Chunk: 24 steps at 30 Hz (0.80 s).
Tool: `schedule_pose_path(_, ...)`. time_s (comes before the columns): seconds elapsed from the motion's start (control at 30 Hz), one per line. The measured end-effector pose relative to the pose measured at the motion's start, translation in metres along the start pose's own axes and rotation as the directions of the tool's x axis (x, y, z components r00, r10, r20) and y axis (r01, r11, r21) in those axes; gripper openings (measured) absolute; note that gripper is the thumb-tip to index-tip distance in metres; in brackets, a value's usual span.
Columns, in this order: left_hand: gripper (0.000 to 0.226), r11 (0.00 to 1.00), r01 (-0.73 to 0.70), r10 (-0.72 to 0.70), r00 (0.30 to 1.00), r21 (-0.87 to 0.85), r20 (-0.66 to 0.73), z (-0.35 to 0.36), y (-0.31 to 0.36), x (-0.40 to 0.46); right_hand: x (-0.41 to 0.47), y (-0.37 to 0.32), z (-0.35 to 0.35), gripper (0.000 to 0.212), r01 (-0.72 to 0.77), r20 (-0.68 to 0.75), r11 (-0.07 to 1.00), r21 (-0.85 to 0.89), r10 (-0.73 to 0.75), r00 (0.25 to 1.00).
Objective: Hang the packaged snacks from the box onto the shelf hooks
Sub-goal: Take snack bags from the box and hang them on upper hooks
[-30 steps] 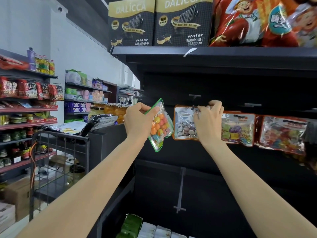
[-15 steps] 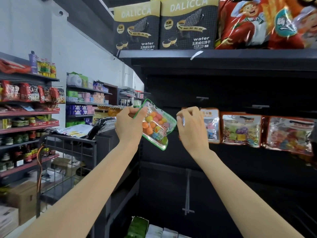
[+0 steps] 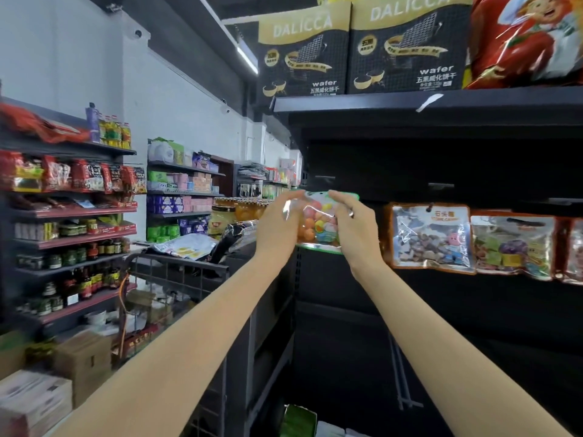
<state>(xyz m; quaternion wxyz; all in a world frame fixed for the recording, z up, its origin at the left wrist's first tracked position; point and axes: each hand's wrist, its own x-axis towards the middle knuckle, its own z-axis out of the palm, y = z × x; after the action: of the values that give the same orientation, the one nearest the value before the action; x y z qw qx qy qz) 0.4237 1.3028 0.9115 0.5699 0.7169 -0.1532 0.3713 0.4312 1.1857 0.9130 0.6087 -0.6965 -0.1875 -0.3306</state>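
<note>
A green-edged clear snack pack of orange and pastel candies is held up in front of the dark shelf back. My left hand grips its left side and my right hand grips its right side, both near the top edge. A bare shelf hook sticks out just above the pack. To the right, an orange-edged pack hangs on a hook, with two more packs beside it. More packs lie low down at the bottom edge; their box is hidden.
A black shelf board overhead carries wafer boxes and a red bag. A wire cart with bags on it stands at the left. Cardboard boxes sit on the floor by stocked shelves.
My right hand left the hung orange-edged pack and came left to grip the green-edged pack. Both hands now hold it, raised and turned flat toward the shelf.
</note>
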Motion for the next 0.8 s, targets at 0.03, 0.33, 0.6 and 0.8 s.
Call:
schedule_pose_path(0.03, 0.029, 1.000, -0.013, 0.012, 0.999, 0.026, 0.052, 0.003, -0.002, 0.004, 0.003, 0.002, 0.000, 0.030, 0.017, -0.016, 1.000, 0.004, -0.017, 1.000)
schedule_pose_path(0.33, 0.045, 0.999, -0.035, 0.032, 0.989, 0.015, 0.147, 0.022, -0.023, 0.014, 0.024, 0.029, -0.005, 0.039, 0.089, -0.017, 0.986, -0.142, -0.093, 0.996)
schedule_pose_path(0.6, 0.046, 0.998, -0.051, 0.049, 0.995, 0.021, 0.084, 0.027, -0.039, 0.020, 0.029, 0.037, 0.000, 0.039, 0.130, -0.028, 0.974, -0.185, -0.137, 0.990)
schedule_pose_path(0.8, 0.046, 0.997, -0.036, 0.025, 0.989, 0.074, 0.144, 0.037, -0.056, 0.034, 0.045, 0.061, 0.003, 0.040, 0.063, -0.052, 0.968, -0.244, -0.078, 0.996)
